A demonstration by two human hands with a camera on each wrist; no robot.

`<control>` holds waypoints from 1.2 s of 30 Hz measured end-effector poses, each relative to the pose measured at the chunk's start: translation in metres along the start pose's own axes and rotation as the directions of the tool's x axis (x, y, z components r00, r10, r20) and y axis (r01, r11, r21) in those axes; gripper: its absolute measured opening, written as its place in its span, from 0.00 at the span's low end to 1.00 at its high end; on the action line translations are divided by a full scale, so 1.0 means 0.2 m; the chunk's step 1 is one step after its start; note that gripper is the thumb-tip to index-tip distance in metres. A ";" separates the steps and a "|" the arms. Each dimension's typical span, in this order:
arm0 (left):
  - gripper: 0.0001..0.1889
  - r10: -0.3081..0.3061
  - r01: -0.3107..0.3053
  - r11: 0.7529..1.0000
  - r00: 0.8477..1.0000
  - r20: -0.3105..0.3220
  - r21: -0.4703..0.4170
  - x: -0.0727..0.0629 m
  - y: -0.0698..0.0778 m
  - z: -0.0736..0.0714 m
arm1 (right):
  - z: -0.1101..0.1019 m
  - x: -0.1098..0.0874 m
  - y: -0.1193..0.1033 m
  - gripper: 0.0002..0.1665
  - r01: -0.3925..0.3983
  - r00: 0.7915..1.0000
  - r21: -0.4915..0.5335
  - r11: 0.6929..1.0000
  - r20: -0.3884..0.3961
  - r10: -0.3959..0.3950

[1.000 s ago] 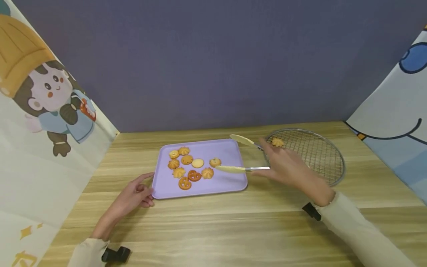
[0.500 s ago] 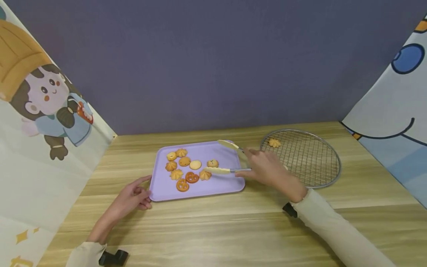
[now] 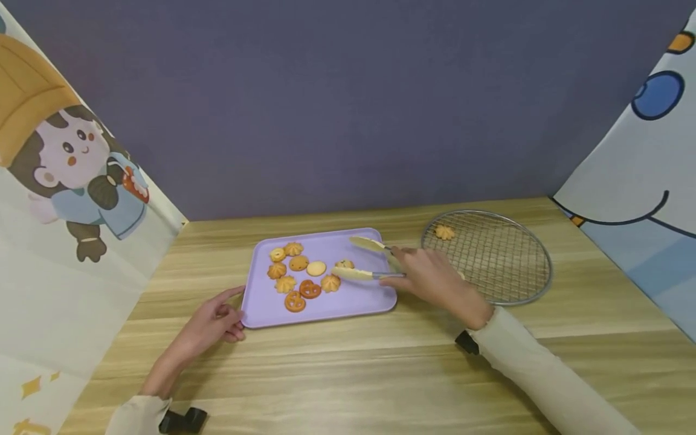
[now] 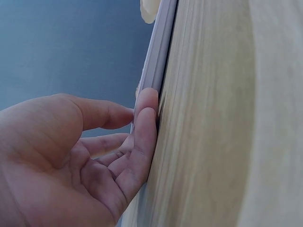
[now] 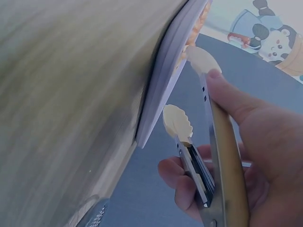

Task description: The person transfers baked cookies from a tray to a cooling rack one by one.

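Observation:
My right hand grips a pair of tongs with cream scalloped tips, which stand apart over the right part of a lilac tray. Between and just beneath the tips lies a small round biscuit, partly covered by the nearer tip. A flower-shaped biscuit sits right by that tip. At the tray's near left corner, my left hand pinches the rim, thumb on the upper edge and fingers against the side, as the left wrist view shows. Several other biscuits and two pretzels lie in the tray's left half.
To the tray's right, a round wire rack lies on the wooden table, with one flower-shaped biscuit near its far left edge. A dark panel rises behind, and printed sheets stand at both sides.
My right hand has carried the tongs left from beside the rack to over the tray, and their tips have drawn closer together. My left hand keeps its hold on the tray.

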State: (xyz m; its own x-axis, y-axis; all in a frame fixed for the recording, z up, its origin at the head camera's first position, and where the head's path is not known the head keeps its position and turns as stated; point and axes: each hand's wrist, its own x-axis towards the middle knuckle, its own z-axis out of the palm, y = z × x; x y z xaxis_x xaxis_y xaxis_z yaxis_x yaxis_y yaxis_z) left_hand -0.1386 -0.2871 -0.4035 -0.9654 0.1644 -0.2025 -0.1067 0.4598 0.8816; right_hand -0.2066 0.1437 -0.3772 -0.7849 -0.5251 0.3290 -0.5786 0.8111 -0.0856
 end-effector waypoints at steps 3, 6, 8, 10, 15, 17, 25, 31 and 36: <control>0.32 0.006 -0.006 1.000 1.000 -0.001 -0.003 0.00 0.00 0.00 | 0.01 0.00 0.02 0.36 0.011 1.000 -0.007 1.000 -0.001 -0.011; 0.32 0.010 -0.010 1.000 1.000 -0.001 -0.002 0.00 0.00 0.00 | 0.02 0.00 0.02 0.34 0.012 1.000 -0.008 1.000 0.007 -0.012; 0.32 0.011 -0.011 1.000 1.000 0.000 0.002 0.00 0.00 0.00 | 0.02 0.00 0.02 0.33 0.008 1.000 0.005 1.000 0.018 -0.008; 0.32 0.012 -0.012 1.000 1.000 0.001 0.004 0.00 0.00 0.00 | 0.02 0.00 0.01 0.32 0.011 1.000 0.020 1.000 0.025 -0.012; 0.32 0.010 -0.010 1.000 1.000 0.001 0.007 0.00 0.00 0.00 | 0.02 0.00 -0.01 0.32 0.018 0.999 0.045 0.999 0.038 -0.019; 0.32 0.010 -0.010 1.000 1.000 0.000 0.008 0.00 -0.01 0.00 | 0.01 0.00 -0.01 0.33 0.013 0.999 0.055 0.998 0.043 -0.016; 0.31 0.000 0.000 1.000 1.000 -0.006 0.017 0.00 -0.01 0.00 | 0.02 0.00 -0.02 0.31 0.018 0.999 0.055 0.998 0.030 -0.020; 0.32 0.004 -0.004 1.000 1.000 -0.004 0.014 -0.01 -0.01 0.00 | 0.02 0.00 -0.02 0.30 0.033 0.999 0.020 0.999 0.009 -0.033; 0.32 0.006 -0.006 1.000 1.000 -0.001 0.015 -0.01 0.00 0.00 | 0.01 0.00 -0.03 0.29 0.039 0.999 -0.020 0.999 -0.029 -0.039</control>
State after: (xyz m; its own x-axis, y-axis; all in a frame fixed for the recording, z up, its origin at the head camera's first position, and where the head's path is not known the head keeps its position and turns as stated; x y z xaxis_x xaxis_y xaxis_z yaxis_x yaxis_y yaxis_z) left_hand -0.1364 -0.2882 -0.4034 -0.9663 0.1661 -0.1968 -0.0974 0.4717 0.8764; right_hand -0.2033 0.1390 -0.3791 -0.7547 -0.5490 0.3592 -0.6040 0.7952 -0.0537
